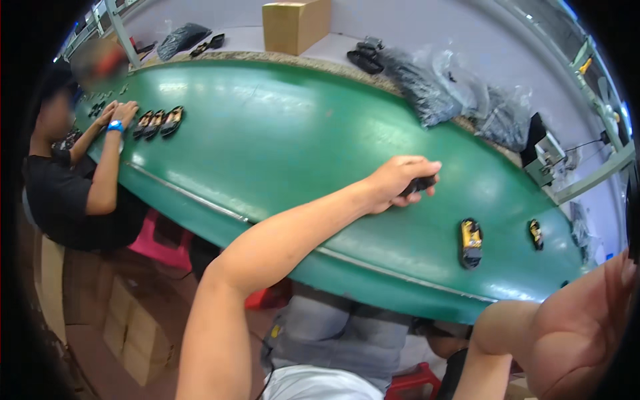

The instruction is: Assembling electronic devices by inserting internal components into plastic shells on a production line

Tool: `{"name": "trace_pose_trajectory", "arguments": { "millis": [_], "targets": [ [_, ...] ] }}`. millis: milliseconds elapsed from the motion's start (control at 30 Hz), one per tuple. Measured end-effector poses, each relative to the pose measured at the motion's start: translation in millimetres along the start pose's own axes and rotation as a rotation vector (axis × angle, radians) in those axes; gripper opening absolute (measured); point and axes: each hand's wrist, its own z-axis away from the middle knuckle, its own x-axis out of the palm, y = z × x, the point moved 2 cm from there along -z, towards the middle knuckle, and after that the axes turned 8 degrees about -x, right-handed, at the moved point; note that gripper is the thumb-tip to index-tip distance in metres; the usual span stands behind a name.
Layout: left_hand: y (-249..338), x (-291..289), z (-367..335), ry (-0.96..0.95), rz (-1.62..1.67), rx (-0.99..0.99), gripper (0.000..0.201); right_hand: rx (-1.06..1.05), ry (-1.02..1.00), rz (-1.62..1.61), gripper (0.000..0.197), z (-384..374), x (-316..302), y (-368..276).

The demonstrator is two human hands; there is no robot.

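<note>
My left hand (404,185), reaching over the green worktable, is closed around a small black plastic piece (419,186). Fingers cover much of that piece, so its full shape is hidden. To its right on the table lies a black oblong casing with yellow parts inside (471,243). A second black-and-yellow piece (537,234) sits farther right. My right arm (567,327) is bent close at the lower right. The right hand (623,270) is cut off by the dark rim of the picture, and its fingers cannot be made out.
A person (67,173) works at the left end of the green table (280,127), beside several black casings (158,123). Along the back stand a cardboard box (293,27) and plastic bags of dark parts (427,87). A metal fixture (543,157) is at the right.
</note>
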Motion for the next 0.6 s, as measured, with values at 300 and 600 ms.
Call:
{"name": "trace_pose_trajectory", "arguments": {
  "millis": [300, 600],
  "targets": [
    [-0.5, -0.1, 1.8, 0.013, -0.042, -0.040, 0.029, 0.032, 0.020, 0.083, 0.037, 13.5, -11.2, 14.3],
    [-5.0, 8.2, 17.0, -0.021, -0.029, -0.081, 0.031, -0.006, 0.011, 0.135, 0.033, 22.9, -7.1, 15.6]
  ]
}}
